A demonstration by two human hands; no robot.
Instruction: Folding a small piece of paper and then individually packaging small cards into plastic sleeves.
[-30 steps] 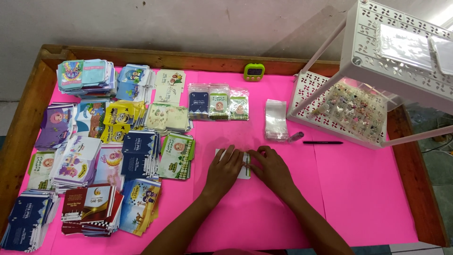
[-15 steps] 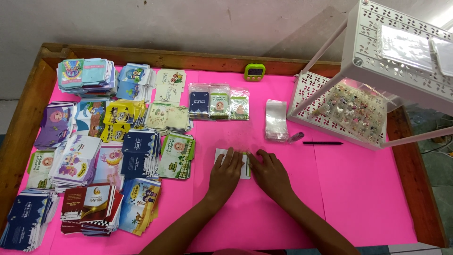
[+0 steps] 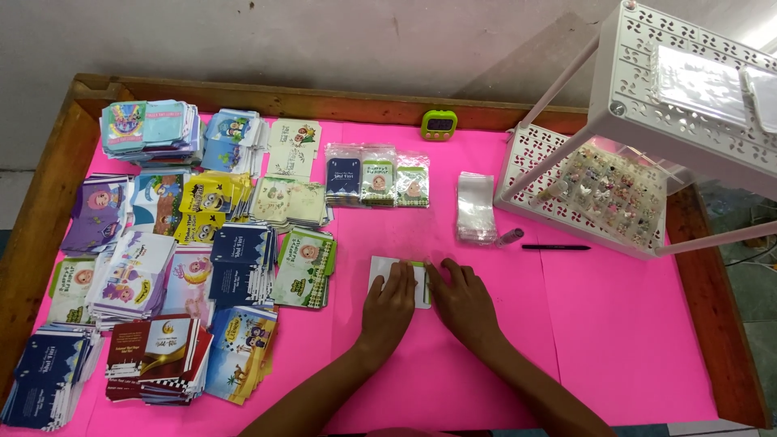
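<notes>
At lower centre of frame: left hand (image 3: pixel 390 303) and right hand (image 3: pixel 463 301) now drawn back slightly, palms flat, pressing white card (image 3: pixel 380 268); nothing grasped, flattening apparently continuing.

Vantage: a single head-worn camera, above the near edge of the table (image 3: pixel 453 380), looking steeply down and forward toward the wall (image 3: pixel 324 40).
Facing: the far wooden rim (image 3: pixel 324 99) runs almost level across the top — the view sits square to the table.
Nearness: at arm's reach; both forearms enter from the bottom edge, and left hand (image 3: pixel 390 301) and right hand (image 3: pixel 461 301) lie just below centre.
Span: card stacks (image 3: pixel 162 259) at left, white rack (image 3: pixel 615 162) at right — cropped by the frame.
Shared field: none; one view only.
</notes>
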